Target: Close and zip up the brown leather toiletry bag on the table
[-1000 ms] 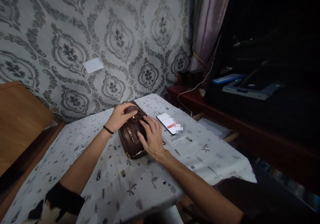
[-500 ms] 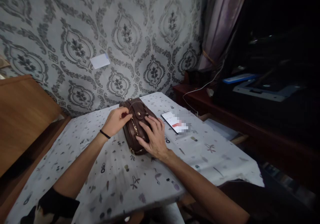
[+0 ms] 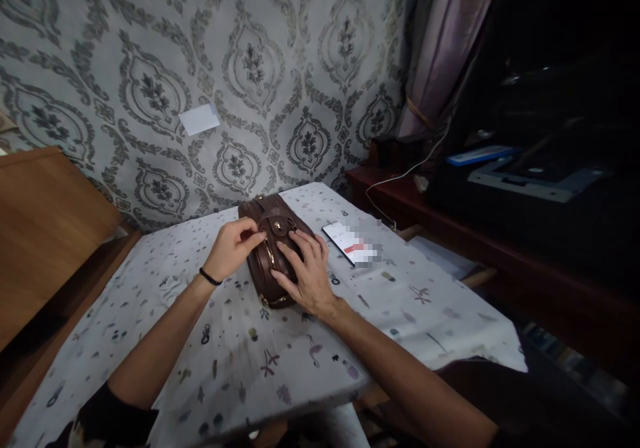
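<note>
- Wood of a cabinet (image 3: 45, 221) fills the far left of my view, beside the table with its white patterned tablecloth (image 3: 240, 361).
- Next comes my left hand (image 3: 234, 248), a dark band on its wrist; I see its fingers curled in and pinching at the left side of the brown leather bag (image 3: 270, 248), near the gold zip line. I cannot tell exactly which small part the fingertips have hold of.
- That bag lies on the tablecloth near the middle of the table, lengthwise away from me, directly between my two hands and touched by both.
- My right hand (image 3: 306, 275) lies flat with fingers spread over the bag's right side and near end, pressing on it, gripping nothing.
- Just right of that hand, apart from the bag, a smartphone (image 3: 350, 241) lies face up on the cloth with its screen lit.
- Farther right, a dark red wooden shelf (image 3: 450, 235) carries a white cable (image 3: 400, 176), with a curtain (image 3: 440, 55) hanging above.
</note>
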A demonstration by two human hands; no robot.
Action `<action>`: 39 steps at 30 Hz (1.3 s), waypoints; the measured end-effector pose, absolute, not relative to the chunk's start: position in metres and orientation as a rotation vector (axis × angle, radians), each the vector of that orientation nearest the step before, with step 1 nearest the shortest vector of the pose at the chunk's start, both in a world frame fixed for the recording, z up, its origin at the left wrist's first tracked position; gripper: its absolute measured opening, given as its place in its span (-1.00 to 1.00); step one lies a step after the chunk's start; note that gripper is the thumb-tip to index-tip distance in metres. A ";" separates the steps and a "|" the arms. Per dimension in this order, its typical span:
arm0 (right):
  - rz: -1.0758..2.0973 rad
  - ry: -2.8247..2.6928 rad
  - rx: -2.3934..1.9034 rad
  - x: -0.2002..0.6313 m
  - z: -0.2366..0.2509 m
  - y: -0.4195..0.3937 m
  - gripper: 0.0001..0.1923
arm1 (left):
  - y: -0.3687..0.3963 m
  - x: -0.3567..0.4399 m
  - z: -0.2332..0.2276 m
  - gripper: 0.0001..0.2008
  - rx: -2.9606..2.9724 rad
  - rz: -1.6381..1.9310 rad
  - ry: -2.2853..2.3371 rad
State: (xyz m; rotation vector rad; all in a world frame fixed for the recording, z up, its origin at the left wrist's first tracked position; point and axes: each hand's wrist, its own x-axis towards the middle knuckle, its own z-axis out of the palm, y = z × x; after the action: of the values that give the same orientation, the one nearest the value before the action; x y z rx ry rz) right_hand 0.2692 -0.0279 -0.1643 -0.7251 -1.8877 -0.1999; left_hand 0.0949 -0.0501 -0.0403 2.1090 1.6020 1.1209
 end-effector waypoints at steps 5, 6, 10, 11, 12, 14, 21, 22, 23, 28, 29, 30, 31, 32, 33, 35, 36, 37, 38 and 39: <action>-0.213 -1.883 -0.691 0.269 -0.165 -0.028 -0.53 | -0.059 0.100 -0.040 -0.75 2.124 1.100 1.568; -0.209 -1.885 -0.688 0.269 -0.165 -0.028 -0.52 | -0.061 0.101 -0.041 -0.75 2.130 1.094 1.558; -0.180 -1.883 -0.667 0.270 -0.163 -0.028 -0.53 | -0.067 0.103 -0.042 -0.76 2.189 1.073 1.518; -0.174 -1.879 -0.658 0.271 -0.163 -0.028 -0.54 | -0.068 0.103 -0.043 -0.75 2.202 1.071 1.512; -0.170 -1.876 -0.652 0.271 -0.163 -0.028 -0.55 | -0.068 0.103 -0.043 -0.75 2.207 1.072 1.505; -0.166 -1.875 -0.649 0.271 -0.163 -0.028 -0.57 | -0.068 0.103 -0.044 -0.75 2.196 1.081 1.499; -0.119 -1.887 -0.658 0.274 -0.163 -0.028 -0.49 | -0.073 0.108 -0.043 -0.77 2.331 0.995 1.621; -0.106 -1.876 -0.648 0.276 -0.162 -0.029 -0.47 | -0.074 0.110 -0.041 -0.79 2.377 0.982 1.657; -0.092 -1.860 -0.643 0.278 -0.162 -0.030 -0.44 | -0.074 0.111 -0.040 -0.82 2.419 0.977 1.692; -0.038 -1.759 -0.707 0.290 -0.167 -0.038 -0.47 | -0.062 0.123 -0.034 -0.86 2.531 0.972 1.757; -0.038 -1.743 -0.726 0.291 -0.168 -0.039 -0.49 | -0.057 0.126 -0.033 -0.82 2.540 0.971 1.749; -0.043 -1.731 -0.741 0.291 -0.169 -0.040 -0.52 | -0.052 0.130 -0.032 -0.79 2.548 0.974 1.740; -0.052 -1.722 -0.753 0.291 -0.171 -0.041 -0.54 | -0.046 0.133 -0.031 -0.77 2.554 0.975 1.735; -0.061 -1.716 -0.762 0.291 -0.172 -0.041 -0.56 | -0.041 0.136 -0.031 -0.77 2.555 0.968 1.740; -0.072 -1.713 -0.766 0.291 -0.172 -0.042 -0.57 | -0.036 0.139 -0.031 -0.81 2.552 0.954 1.756; -0.093 -1.712 -0.762 0.290 -0.173 -0.041 -0.59 | -0.027 0.143 -0.030 -0.92 2.532 0.922 1.798; -0.101 -1.713 -0.756 0.290 -0.173 -0.041 -0.60 | -0.024 0.145 -0.031 -0.94 2.510 0.922 1.816; -0.108 -1.714 -0.750 0.290 -0.173 -0.041 -0.60 | -0.022 0.146 -0.031 -0.92 2.479 0.939 1.827; -0.111 -1.718 -0.744 0.291 -0.172 -0.041 -0.59 | -0.020 0.147 -0.032 -0.90 2.441 0.972 1.831; -0.110 -1.727 -0.740 0.292 -0.172 -0.041 -0.59 | -0.020 0.147 -0.033 -0.88 2.395 1.012 1.827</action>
State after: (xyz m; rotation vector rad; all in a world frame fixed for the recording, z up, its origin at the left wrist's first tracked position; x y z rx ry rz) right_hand 0.2915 -0.0409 -0.1720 -0.7404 -1.7265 -0.1104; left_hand 0.1470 -0.0195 -0.0329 2.3949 1.8271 1.0118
